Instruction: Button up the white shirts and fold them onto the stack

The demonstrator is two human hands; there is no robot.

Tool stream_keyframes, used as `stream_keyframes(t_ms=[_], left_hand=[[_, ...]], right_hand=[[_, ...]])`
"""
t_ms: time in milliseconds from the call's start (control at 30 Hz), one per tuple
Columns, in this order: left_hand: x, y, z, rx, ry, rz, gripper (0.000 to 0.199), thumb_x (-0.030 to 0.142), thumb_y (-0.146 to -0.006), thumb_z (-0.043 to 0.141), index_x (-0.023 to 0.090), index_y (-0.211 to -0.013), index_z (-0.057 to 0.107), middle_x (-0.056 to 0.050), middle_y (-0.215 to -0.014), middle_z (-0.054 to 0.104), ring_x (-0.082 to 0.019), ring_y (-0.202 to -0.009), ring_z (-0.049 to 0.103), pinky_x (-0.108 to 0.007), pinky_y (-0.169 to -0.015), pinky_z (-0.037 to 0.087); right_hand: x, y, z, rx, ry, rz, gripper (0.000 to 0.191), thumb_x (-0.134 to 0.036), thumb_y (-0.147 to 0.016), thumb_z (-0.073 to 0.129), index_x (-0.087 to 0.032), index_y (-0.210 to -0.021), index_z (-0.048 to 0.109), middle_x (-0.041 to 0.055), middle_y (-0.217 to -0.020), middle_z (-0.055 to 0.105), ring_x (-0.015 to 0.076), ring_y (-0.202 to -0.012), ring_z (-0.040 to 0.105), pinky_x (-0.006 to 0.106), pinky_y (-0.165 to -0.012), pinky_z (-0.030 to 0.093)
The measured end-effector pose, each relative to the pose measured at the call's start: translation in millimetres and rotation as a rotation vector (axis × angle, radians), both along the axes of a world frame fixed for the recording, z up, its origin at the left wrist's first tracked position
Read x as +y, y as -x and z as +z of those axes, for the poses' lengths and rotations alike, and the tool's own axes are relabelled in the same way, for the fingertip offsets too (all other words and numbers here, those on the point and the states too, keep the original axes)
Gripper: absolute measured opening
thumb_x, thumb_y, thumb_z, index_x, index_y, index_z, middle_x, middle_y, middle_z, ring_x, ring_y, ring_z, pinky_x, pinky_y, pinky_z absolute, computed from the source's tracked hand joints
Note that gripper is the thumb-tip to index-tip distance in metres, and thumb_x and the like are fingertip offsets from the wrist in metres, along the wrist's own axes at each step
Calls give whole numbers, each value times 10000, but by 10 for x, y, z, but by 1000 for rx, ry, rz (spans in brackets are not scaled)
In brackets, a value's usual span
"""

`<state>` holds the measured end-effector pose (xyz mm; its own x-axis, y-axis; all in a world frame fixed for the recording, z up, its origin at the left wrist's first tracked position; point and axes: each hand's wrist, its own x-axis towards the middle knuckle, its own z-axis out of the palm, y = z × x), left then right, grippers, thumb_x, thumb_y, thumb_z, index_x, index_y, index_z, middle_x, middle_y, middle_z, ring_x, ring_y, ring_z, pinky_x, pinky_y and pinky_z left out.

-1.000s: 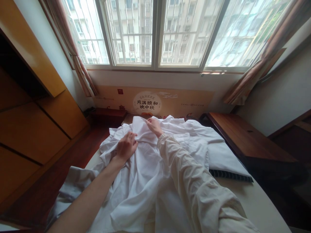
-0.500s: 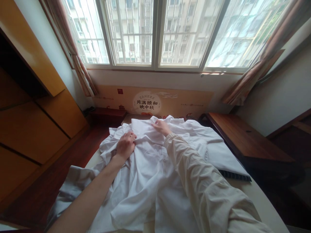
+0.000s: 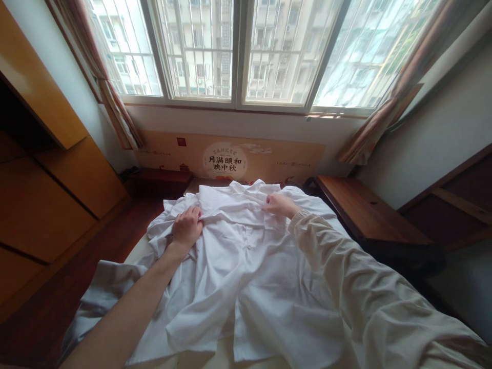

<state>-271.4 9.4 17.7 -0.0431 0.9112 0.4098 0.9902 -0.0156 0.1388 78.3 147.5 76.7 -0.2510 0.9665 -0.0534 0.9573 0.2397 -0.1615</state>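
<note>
A white button-up shirt (image 3: 215, 287) lies spread and creased over a pale table (image 3: 226, 353), its collar at the far end and its hem toward me. My left hand (image 3: 187, 226) is closed on the fabric at the shirt's upper left, with the fingertips partly hidden in the folds. At the upper right, below the collar, my right hand (image 3: 281, 205) pinches the cloth between thumb and fingers. A button placket runs down the shirt's middle, and the front panels part near the hem. More white cloth is bunched beyond both hands.
A brown wooden desk (image 3: 369, 210) stands to the right. Yellow-brown cabinets (image 3: 65, 200) line the left side above a dark red floor (image 3: 132, 225). Ahead, a printed banner (image 3: 265, 156) covers the wall under a barred window, with curtains (image 3: 115, 113) at both ends.
My right hand has moved right along the shirt's upper part, drawing the cloth flatter and exposing the placket. My left hand keeps its hold. The view has shifted slightly right.
</note>
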Motion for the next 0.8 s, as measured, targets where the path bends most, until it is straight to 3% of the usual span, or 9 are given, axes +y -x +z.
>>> stream_keyframes(t_ms=[133,267,333,433,500,567,667,800], left_hand=[[-8,-13,19,42,-8,1,160,120,-949,570,213,-1043,659,-114,-1120,687,-290,-990,680,-393,-921,484],[-8,-24,24,50,2,-10,192,119,-966,555,209,-1072,688,-105,-1153,681,-280,-993,683,-380,-923,493],[-8,-24,17,31,-1,-16,195,151,-986,553,208,-1106,696,-107,-1196,679,-278,-995,688,-375,-917,498],[-13,-17,-3,3,-10,-22,214,210,-1014,551,209,-1172,695,-112,-1240,668,-273,-977,693,-366,-886,504],[-15,-11,-15,-7,-11,-27,218,257,-1026,559,210,-1191,693,-114,-1241,666,-276,-961,692,-366,-859,506],[-12,-4,-23,-8,-6,-41,218,249,-1021,559,208,-1185,697,-114,-1244,671,-279,-945,690,-370,-845,505],[1,7,-24,-17,19,-90,257,135,-969,553,213,-1156,710,-101,-1233,688,-277,-938,689,-378,-866,506],[17,12,-7,-63,23,-132,298,61,-907,554,220,-1087,732,-93,-1172,705,-285,-964,688,-393,-921,513]], right_hand=[[-171,-351,53,-121,-6,-19,251,-220,-773,767,-193,-1022,772,154,-1083,783,333,-1015,722,356,-797,488],[-303,-564,119,-99,-88,-69,260,-328,-882,708,-210,-1108,756,138,-1136,771,333,-1071,703,387,-881,511],[-378,-602,122,9,-201,55,313,-407,-945,669,-217,-1183,739,132,-1203,757,334,-1144,678,409,-964,511],[-490,-614,61,132,-244,391,467,-507,-941,714,-243,-1326,695,118,-1322,724,343,-1245,626,443,-1064,492],[-546,-618,-3,139,-156,478,591,-565,-878,788,-258,-1370,677,111,-1258,739,343,-1178,645,449,-1032,514],[-578,-624,-58,137,-82,477,616,-555,-824,836,-254,-1341,690,103,-1156,746,323,-1079,664,427,-977,533],[-588,-627,-92,151,-55,473,467,-379,-791,828,-225,-1218,716,98,-1089,737,286,-984,665,380,-898,533],[-539,-673,-46,223,-177,367,253,-224,-752,691,-206,-1004,668,66,-932,722,236,-828,639,329,-754,480]])
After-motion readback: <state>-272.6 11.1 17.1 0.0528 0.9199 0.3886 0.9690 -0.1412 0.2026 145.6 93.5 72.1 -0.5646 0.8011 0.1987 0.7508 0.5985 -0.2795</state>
